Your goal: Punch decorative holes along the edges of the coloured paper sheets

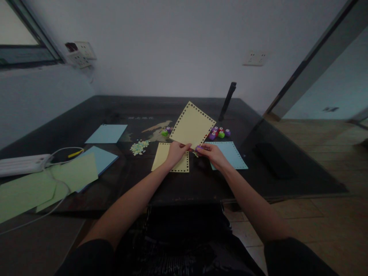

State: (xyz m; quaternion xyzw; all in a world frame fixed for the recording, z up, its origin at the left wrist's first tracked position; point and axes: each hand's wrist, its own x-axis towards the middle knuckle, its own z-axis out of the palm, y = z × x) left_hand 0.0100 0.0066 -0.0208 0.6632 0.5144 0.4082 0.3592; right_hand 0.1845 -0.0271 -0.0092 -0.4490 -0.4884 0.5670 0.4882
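Note:
My left hand (178, 151) pinches the lower edge of a pale yellow sheet of paper (192, 124), which is raised and tilted above the table. Small punched holes run along the sheet's edges. At its lower right corner, my right hand (214, 154) is closed on a small purple craft punch (199, 148). Beneath my left hand lies a second yellow sheet (161, 156) with a punched border. A light blue sheet (231, 155), also hole-edged, lies by my right hand. A few tiny paper cut-outs (195, 154) show under the hands.
Several colourful punches (220, 133) cluster behind the blue sheet; others (165, 132) sit left of the raised paper. Paper cut-outs (139, 147) are heaped left of centre. Green sheets (71, 170), a white power strip (24, 165) and a cable occupy the left. A black stick (227, 101) stands upright behind.

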